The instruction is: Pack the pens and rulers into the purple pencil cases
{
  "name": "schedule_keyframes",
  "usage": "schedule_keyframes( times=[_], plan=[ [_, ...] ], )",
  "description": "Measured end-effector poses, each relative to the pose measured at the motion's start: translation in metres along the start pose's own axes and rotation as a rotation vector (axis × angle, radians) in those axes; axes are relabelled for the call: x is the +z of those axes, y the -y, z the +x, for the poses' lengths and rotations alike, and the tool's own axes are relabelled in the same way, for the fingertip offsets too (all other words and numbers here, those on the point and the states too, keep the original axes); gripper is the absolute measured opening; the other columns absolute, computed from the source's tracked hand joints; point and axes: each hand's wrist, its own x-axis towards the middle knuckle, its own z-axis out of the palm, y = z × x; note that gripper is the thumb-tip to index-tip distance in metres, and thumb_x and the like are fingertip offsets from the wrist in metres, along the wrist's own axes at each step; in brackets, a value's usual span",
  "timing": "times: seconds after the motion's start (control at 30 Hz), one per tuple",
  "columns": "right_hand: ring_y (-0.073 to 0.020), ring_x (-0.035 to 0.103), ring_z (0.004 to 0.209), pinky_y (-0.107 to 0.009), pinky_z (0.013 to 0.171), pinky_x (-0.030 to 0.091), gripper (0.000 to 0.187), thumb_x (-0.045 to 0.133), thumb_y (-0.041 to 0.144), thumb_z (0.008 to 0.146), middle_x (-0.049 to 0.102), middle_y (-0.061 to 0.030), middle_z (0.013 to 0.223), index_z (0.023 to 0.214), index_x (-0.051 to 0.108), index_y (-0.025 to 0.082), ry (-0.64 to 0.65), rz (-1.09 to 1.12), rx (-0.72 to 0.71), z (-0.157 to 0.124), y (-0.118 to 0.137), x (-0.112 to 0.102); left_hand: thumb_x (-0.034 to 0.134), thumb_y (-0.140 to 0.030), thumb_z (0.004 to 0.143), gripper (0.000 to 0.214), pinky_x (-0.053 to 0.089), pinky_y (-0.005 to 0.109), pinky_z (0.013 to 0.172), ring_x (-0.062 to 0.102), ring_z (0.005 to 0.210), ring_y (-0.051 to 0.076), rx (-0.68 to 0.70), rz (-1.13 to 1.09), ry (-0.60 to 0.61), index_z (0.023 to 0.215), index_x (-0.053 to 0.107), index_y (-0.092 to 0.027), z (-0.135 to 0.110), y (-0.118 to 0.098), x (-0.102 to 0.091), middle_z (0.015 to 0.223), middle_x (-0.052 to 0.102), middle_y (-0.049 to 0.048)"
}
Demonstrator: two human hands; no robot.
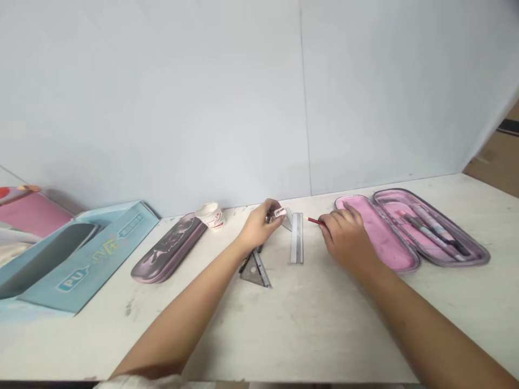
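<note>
Between the fingertips of my left hand (261,224) is a small whitish block with a dark mark, which looks like a pencil sharpener (279,212). My right hand (344,232) pinches a red and dark pencil (314,220), its bare wooden tip pointing left toward the sharpener, a gap apart. A clear ruler (297,237) lies on the table between the hands. Below my left hand rests a set square (254,272), with other dark pieces partly hidden beside it. Another clear flat piece shows just behind the sharpener.
An open pink pencil case (379,235) holding several pens lies right of my right hand. On the left are a closed dark pencil case (168,248), a white paper cup (211,215) and an open light-blue box (89,265). A pale wall (243,108) bounds the table's back.
</note>
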Motion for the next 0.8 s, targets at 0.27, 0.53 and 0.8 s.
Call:
schedule_keyframes(
  times=[0.27,0.53,0.8],
  plan=[
    [-0.0204,0.049,0.082,-0.039,0.091,0.032,0.019,0.038,0.02,0.088,0.06,-0.0053,0.078,0.087,0.057,0.018,0.083,0.087,-0.093,-0.007,0.018,0.003,0.047,-0.029,0.084,0.02,0.044,0.028,0.08,0.054,0.088,0.014,0.083,-0.165,0.063,0.099,0.052,-0.018,-0.048,-0.019,0.002,0.098,0.06,0.005],
    [-0.0178,0.05,0.077,-0.03,0.066,0.036,0.021,0.039,0.014,0.087,0.061,-0.0051,0.081,0.098,0.057,0.015,0.14,0.079,-0.2,-0.013,0.03,0.009,0.049,-0.024,0.082,0.019,0.045,0.028,0.077,0.055,0.08,0.013,-0.133,-0.64,0.073,0.1,0.048,-0.018,-0.068,-0.018,0.023,0.088,0.059,0.0039],
    [-0.0149,0.048,0.063,-0.028,0.053,0.025,0.021,0.037,0.012,0.084,0.059,-0.0056,0.07,0.087,0.057,0.015,0.096,0.018,-0.229,-0.023,0.046,0.01,0.042,-0.021,0.085,0.011,0.045,0.026,0.069,0.054,0.069,0.011,-0.092,-0.786,0.082,0.094,0.047,-0.017,-0.081,-0.027,0.029,0.074,0.055,0.0013]
  ],
)
